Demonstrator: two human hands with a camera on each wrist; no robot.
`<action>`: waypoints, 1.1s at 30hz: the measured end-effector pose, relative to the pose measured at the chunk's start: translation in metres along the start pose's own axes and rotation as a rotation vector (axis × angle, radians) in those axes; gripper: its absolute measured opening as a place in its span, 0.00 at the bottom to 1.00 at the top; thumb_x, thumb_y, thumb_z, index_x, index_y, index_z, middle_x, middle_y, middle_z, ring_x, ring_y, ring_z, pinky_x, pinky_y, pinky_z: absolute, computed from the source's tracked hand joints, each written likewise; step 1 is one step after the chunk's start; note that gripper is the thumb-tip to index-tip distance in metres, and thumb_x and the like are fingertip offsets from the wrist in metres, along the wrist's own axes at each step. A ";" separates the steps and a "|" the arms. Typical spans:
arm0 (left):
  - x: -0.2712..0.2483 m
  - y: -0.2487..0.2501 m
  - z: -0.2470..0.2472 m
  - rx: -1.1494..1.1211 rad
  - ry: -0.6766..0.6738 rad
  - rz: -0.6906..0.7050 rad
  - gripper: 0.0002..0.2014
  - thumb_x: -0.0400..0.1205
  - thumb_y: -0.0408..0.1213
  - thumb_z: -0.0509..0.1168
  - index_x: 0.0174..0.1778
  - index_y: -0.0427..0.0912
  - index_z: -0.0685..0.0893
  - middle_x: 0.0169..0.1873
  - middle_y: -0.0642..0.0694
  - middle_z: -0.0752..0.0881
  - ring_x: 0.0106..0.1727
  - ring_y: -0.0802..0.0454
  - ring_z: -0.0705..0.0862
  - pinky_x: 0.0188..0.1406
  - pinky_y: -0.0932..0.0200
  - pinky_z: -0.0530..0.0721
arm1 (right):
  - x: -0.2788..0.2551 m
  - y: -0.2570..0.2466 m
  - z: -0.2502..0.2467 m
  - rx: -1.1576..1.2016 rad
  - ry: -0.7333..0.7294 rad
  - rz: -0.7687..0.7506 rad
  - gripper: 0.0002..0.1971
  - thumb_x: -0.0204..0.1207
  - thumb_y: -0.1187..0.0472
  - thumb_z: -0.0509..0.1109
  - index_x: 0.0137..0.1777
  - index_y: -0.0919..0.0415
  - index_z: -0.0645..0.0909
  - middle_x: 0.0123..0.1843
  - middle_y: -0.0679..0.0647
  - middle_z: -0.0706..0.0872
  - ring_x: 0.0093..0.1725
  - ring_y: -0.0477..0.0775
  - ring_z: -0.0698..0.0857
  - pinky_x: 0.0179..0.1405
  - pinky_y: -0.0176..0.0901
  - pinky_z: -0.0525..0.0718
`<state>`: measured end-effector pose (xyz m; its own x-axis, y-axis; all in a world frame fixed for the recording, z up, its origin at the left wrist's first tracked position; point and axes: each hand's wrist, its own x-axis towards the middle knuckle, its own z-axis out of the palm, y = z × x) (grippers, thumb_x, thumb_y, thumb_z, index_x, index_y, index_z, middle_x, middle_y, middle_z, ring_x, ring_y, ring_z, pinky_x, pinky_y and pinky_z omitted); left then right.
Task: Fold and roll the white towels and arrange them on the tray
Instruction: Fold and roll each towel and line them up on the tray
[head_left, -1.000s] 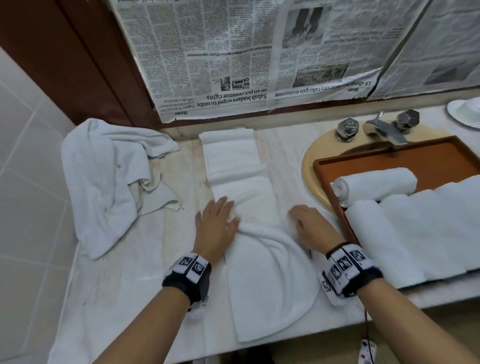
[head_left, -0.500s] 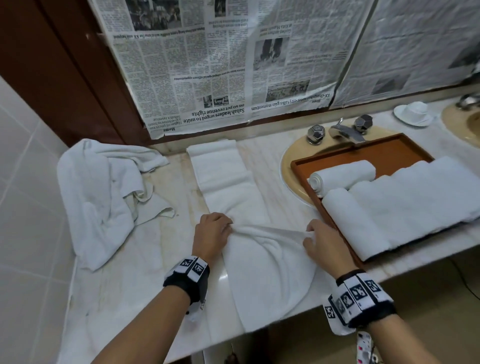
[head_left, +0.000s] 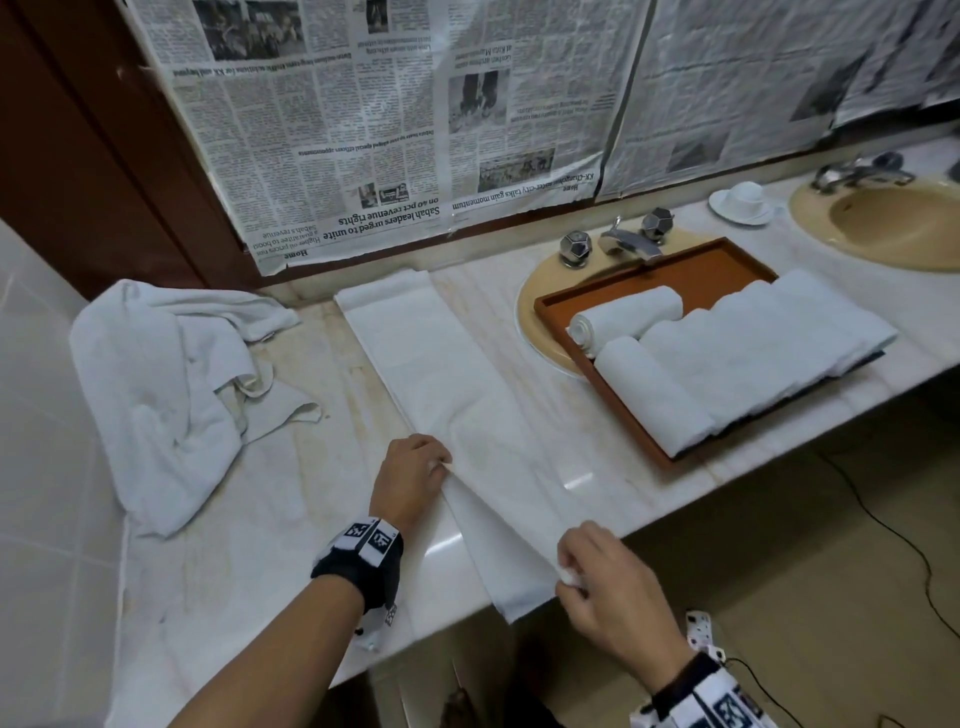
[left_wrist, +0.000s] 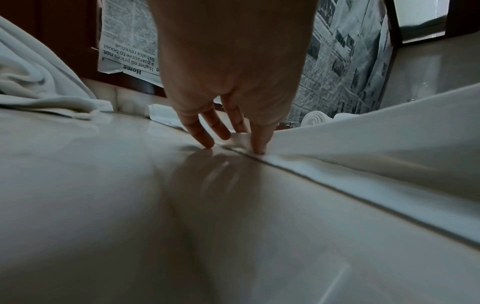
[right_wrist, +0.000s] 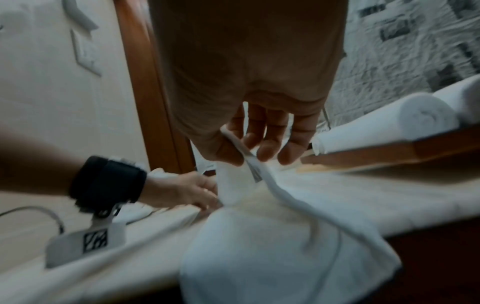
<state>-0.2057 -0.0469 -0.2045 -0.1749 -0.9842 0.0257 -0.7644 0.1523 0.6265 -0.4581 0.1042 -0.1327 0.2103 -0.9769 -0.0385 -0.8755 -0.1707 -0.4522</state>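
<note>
A long white towel (head_left: 441, 374) lies folded into a strip on the marble counter (head_left: 249, 545), running from the back wall to the front edge. My left hand (head_left: 415, 478) presses its fingertips (left_wrist: 258, 150) down on the strip's left edge. My right hand (head_left: 587, 577) pinches the towel's near right edge (right_wrist: 249, 164) between thumb and fingers and holds it up just above the front edge. A brown tray (head_left: 727, 260) sits over the sink at the right. It holds one rolled towel (head_left: 623, 317) at the back and several more rolled towels (head_left: 753, 353) in a row.
A heap of crumpled white towels (head_left: 156, 389) lies at the counter's left end by the tiled wall. Behind the tray stands a chrome faucet (head_left: 623, 241). A white cup and saucer (head_left: 743, 200) and a second sink (head_left: 893, 223) are further right. Newspaper covers the wall behind.
My right hand took hold of the towel's near right side and pulled it back toward the counter's front edge. My left hand went from lying flat to pinning the left edge.
</note>
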 end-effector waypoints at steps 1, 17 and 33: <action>-0.001 -0.002 -0.002 0.008 -0.016 -0.018 0.10 0.78 0.27 0.67 0.47 0.45 0.90 0.55 0.49 0.86 0.59 0.43 0.81 0.55 0.62 0.69 | -0.005 -0.003 0.007 -0.011 -0.030 -0.010 0.10 0.70 0.55 0.67 0.45 0.45 0.68 0.43 0.40 0.70 0.38 0.43 0.72 0.35 0.37 0.78; -0.012 0.002 -0.001 -0.106 0.028 -0.123 0.14 0.76 0.25 0.61 0.46 0.48 0.85 0.52 0.55 0.84 0.55 0.50 0.83 0.57 0.53 0.81 | -0.011 -0.008 0.045 0.025 -0.437 -0.143 0.12 0.77 0.47 0.60 0.55 0.49 0.78 0.51 0.45 0.80 0.49 0.47 0.79 0.45 0.40 0.74; 0.005 0.012 0.013 0.403 -0.225 -0.264 0.42 0.75 0.67 0.26 0.88 0.58 0.43 0.87 0.56 0.38 0.88 0.50 0.40 0.78 0.45 0.56 | 0.203 0.024 0.034 -0.171 -0.286 -0.201 0.30 0.85 0.46 0.43 0.85 0.54 0.61 0.87 0.49 0.61 0.85 0.53 0.60 0.80 0.55 0.64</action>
<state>-0.2238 -0.0486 -0.2076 -0.0393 -0.9567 -0.2883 -0.9707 -0.0320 0.2383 -0.4212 -0.0936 -0.1815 0.4763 -0.8508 -0.2219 -0.8595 -0.3973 -0.3216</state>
